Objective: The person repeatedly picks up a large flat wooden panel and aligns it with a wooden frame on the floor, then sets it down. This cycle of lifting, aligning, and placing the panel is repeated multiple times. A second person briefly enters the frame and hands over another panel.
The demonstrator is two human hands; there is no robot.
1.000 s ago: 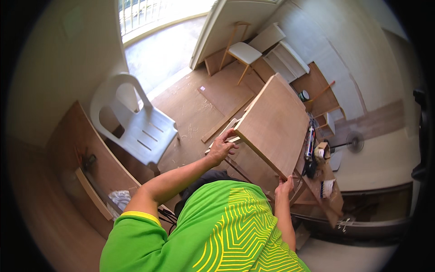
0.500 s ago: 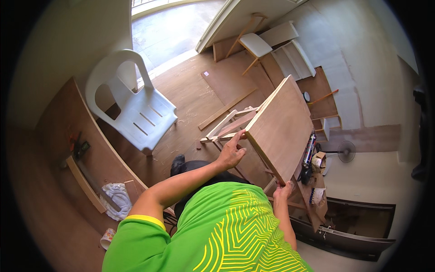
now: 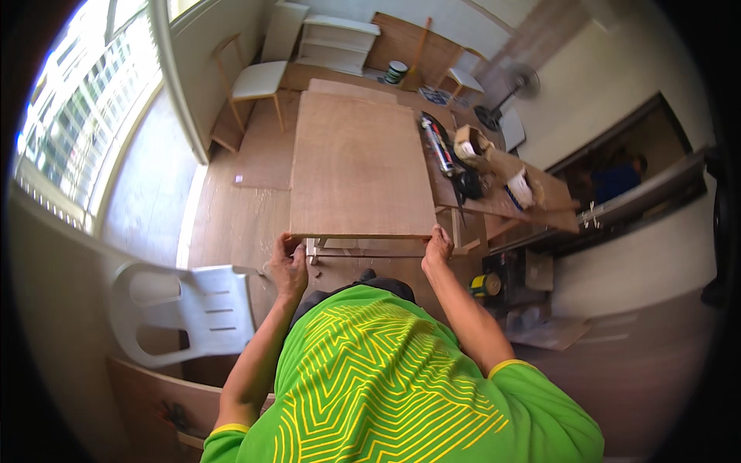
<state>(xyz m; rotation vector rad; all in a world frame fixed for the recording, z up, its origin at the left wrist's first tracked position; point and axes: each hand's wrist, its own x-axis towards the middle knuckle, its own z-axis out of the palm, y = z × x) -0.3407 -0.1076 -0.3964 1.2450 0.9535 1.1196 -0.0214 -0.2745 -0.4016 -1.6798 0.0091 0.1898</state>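
A flat plywood panel (image 3: 363, 166) spreads out in front of me over a light wooden frame (image 3: 324, 251), which shows only at its near edge. My left hand (image 3: 288, 266) is closed on the panel's near left corner. At the near right corner, my right hand (image 3: 438, 248) grips the edge, thumb near the top. How the panel's far end rests on what lies under it is hidden. Right of the panel, a long cylindrical tube tool (image 3: 440, 147) lies on a wooden board (image 3: 552, 197), along with an open cardboard box (image 3: 472, 143).
A white plastic chair (image 3: 216, 301) stands at left, beside a curved brown board (image 3: 147, 386). A white-seated chair (image 3: 262, 81), shelf unit (image 3: 336, 46) and paint can (image 3: 396, 72) are at the back. A fan (image 3: 521, 81) stands far right; a yellow-black tape measure (image 3: 485, 285) lies near my right arm.
My view has turned to the right. The panel, tilted before, now looks squarer in front of me, and my hands have come level on its two near corners.
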